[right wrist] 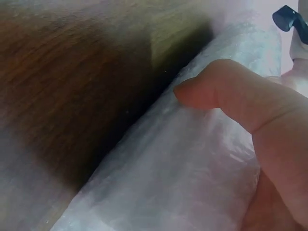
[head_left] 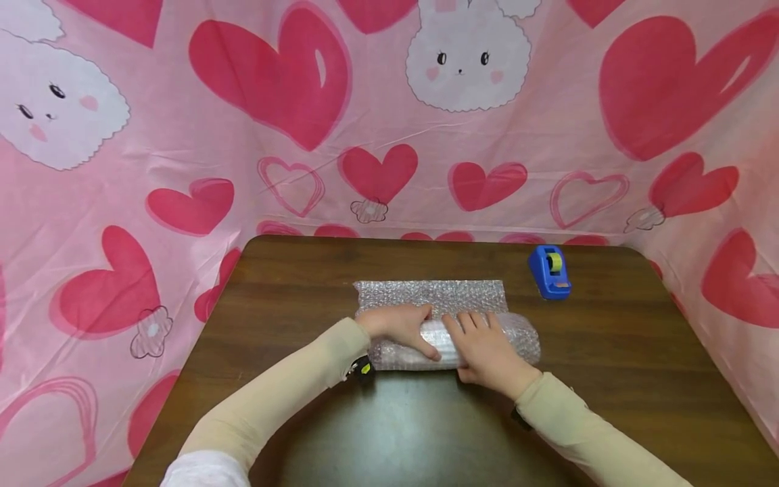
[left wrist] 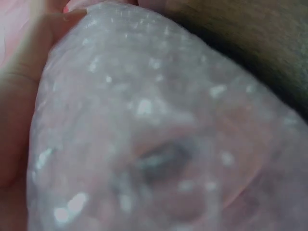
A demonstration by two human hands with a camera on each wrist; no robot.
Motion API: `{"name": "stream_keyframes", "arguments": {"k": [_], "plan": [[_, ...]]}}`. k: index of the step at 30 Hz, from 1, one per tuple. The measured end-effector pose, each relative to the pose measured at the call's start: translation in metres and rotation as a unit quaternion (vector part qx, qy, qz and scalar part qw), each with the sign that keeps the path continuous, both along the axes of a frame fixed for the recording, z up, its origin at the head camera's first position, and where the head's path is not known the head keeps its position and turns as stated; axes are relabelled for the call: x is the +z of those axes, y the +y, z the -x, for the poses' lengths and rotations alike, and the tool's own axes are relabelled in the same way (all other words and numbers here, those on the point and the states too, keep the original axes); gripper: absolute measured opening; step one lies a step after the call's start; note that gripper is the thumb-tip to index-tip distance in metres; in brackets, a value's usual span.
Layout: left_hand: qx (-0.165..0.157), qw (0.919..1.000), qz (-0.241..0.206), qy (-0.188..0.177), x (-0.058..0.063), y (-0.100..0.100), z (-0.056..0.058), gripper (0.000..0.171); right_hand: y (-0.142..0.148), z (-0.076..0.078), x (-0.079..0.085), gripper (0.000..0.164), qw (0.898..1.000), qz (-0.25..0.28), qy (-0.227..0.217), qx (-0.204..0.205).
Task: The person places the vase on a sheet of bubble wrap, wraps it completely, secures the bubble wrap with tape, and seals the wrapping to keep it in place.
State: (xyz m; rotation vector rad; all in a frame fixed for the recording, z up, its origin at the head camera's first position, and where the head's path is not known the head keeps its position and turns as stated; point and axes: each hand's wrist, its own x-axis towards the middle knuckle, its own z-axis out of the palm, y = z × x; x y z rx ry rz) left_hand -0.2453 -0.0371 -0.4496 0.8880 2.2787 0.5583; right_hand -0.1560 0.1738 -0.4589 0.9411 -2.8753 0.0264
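A thick roll of bubble wrap lies crosswise on the table, with something pale bundled inside. From its far side a flat flap of bubble wrap spreads out behind. My left hand grips the roll's left half, thumb lying along the top toward the middle. Over the right half, my right hand holds it with fingers across the top and thumb on the near side. Up close in the left wrist view, a dark patch and pinkish shape show through the bubble wrap. The right thumb presses the roll's side.
A blue tape dispenser with yellowish tape stands at the back right of the brown wooden table. Pink cloth with hearts and rabbits hangs behind and along both sides. Dark wrist cameras sit under both sleeves.
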Motion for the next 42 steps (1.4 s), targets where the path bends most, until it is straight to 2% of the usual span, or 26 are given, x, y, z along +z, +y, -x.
{"name": "stream_keyframes", "arguments": {"k": [3, 9, 14, 16, 18, 21, 24, 28, 31, 33, 34, 36, 37, 39, 41, 42], "plan": [[-0.003, 1.0000, 0.004, 0.008, 0.000, -0.001, 0.000, 0.085, 0.000, 0.003, 0.001, 0.092, 1.000, 0.009, -0.009, 0.000], [-0.021, 0.9979, 0.017, 0.058, 0.000, -0.005, 0.004, 0.073, -0.002, 0.010, 0.006, 0.089, 0.999, 0.018, -0.040, -0.003], [0.024, 0.9975, -0.012, 0.066, 0.003, -0.007, -0.001, 0.075, -0.001, 0.016, 0.010, 0.089, 0.997, 0.011, -0.079, -0.011], [0.037, 0.9948, -0.019, 0.092, 0.007, -0.006, -0.005, 0.078, 0.000, 0.019, 0.012, 0.090, 0.995, 0.007, -0.095, -0.015], [0.032, 0.9893, -0.019, 0.141, 0.011, -0.005, -0.011, 0.075, 0.001, 0.022, 0.014, 0.090, 0.994, 0.005, -0.110, -0.018], [0.009, 0.9726, -0.003, 0.232, 0.015, -0.002, -0.018, 0.068, 0.002, 0.028, 0.016, 0.092, 0.990, 0.001, -0.136, -0.023], [-0.015, 0.9486, 0.026, 0.315, 0.017, 0.000, -0.028, 0.062, 0.002, 0.032, 0.017, 0.095, 0.987, -0.005, -0.160, -0.027], [-0.031, 0.9069, 0.056, 0.416, 0.016, 0.002, -0.046, 0.052, 0.003, 0.038, 0.019, 0.095, 0.985, -0.009, -0.168, -0.023], [-0.028, 0.8757, 0.063, 0.478, 0.009, 0.005, -0.058, 0.053, 0.003, 0.042, 0.020, 0.092, 0.985, -0.011, -0.170, -0.020], [-0.022, 0.8611, 0.066, 0.504, 0.003, 0.007, -0.061, 0.061, 0.002, 0.044, 0.021, 0.091, 0.984, -0.015, -0.176, -0.020], [-0.020, 0.8570, 0.066, 0.511, 0.001, 0.008, -0.061, 0.067, 0.002, 0.045, 0.021, 0.092, 0.984, -0.017, -0.179, -0.021], [-0.021, 0.8590, 0.065, 0.507, -0.003, 0.009, -0.057, 0.076, 0.001, 0.046, 0.022, 0.092, 0.982, -0.019, -0.185, -0.023], [-0.023, 0.8670, 0.064, 0.494, -0.004, 0.010, -0.053, 0.078, 0.001, 0.047, 0.022, 0.092, 0.982, -0.020, -0.188, -0.024], [-0.028, 0.8956, 0.060, 0.440, -0.005, 0.011, -0.045, 0.078, 0.000, 0.047, 0.023, 0.091, 0.981, -0.019, -0.189, -0.025], [-0.029, 0.9281, 0.057, 0.367, -0.004, 0.011, -0.036, 0.078, -0.001, 0.046, 0.023, 0.089, 0.982, -0.013, -0.187, -0.023], [-0.027, 0.9413, 0.058, 0.332, -0.004, 0.011, -0.032, 0.080, -0.001, 0.045, 0.023, 0.088, 0.982, -0.011, -0.185, -0.021]]}}
